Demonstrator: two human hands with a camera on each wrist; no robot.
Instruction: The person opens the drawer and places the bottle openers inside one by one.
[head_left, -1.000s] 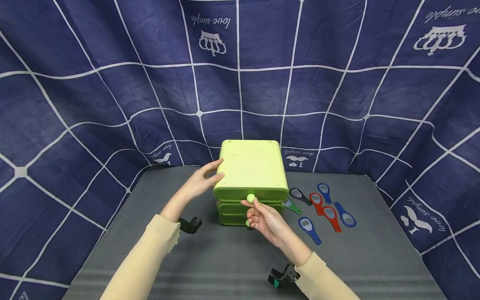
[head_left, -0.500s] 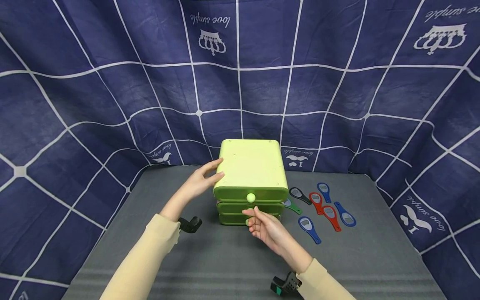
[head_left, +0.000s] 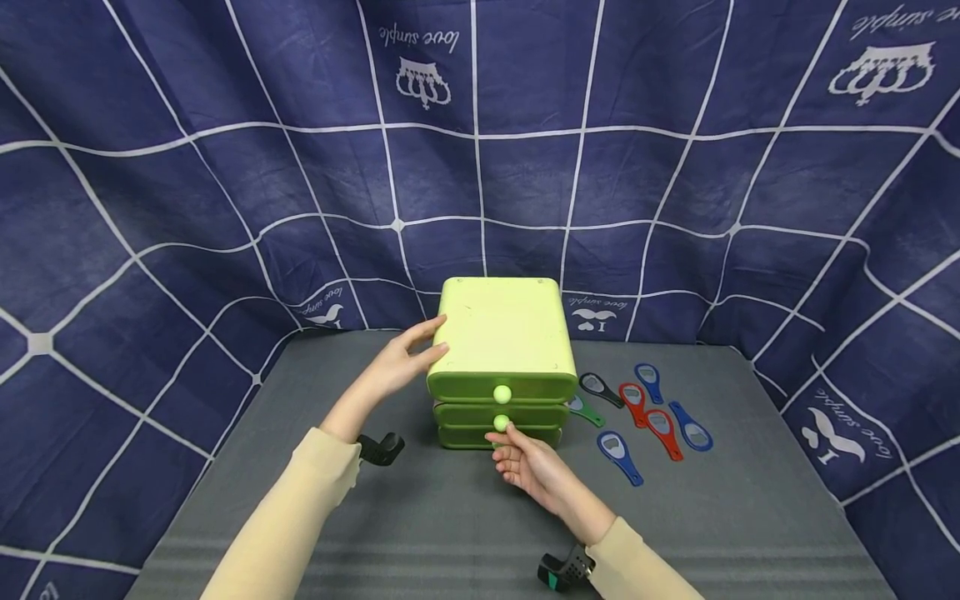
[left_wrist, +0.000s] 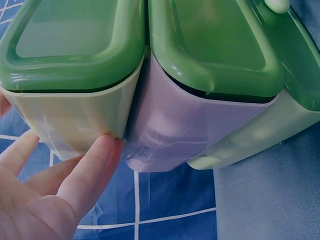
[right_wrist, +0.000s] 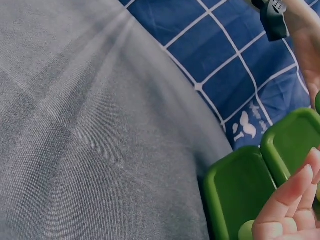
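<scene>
A light green box with three stacked drawers [head_left: 504,329] stands at the middle of the table. Spread along the box's left side, my left hand [head_left: 397,362] rests with thumb and fingertips touching the pale wall of the upper unit [left_wrist: 75,117]; the lavender unit [left_wrist: 185,117] sits below that one. At the front, my right hand [head_left: 534,468] has thumb and index finger at the round middle drawer knob [head_left: 501,423], its other fingers curled. The top drawer knob [head_left: 502,394] is free above it. The bottom knob [right_wrist: 246,230] lies mostly behind the fingers in the head view.
Several small magnifier-like paddles lie right of the box, among them a black one [head_left: 601,389], a green one [head_left: 585,410], a red one [head_left: 663,433] and a blue one [head_left: 619,457]. A blue gridded curtain [head_left: 525,167] surrounds the grey table [head_left: 420,525].
My right hand has moved down from the top drawer knob to the middle one. The left hand stays against the side of the box.
</scene>
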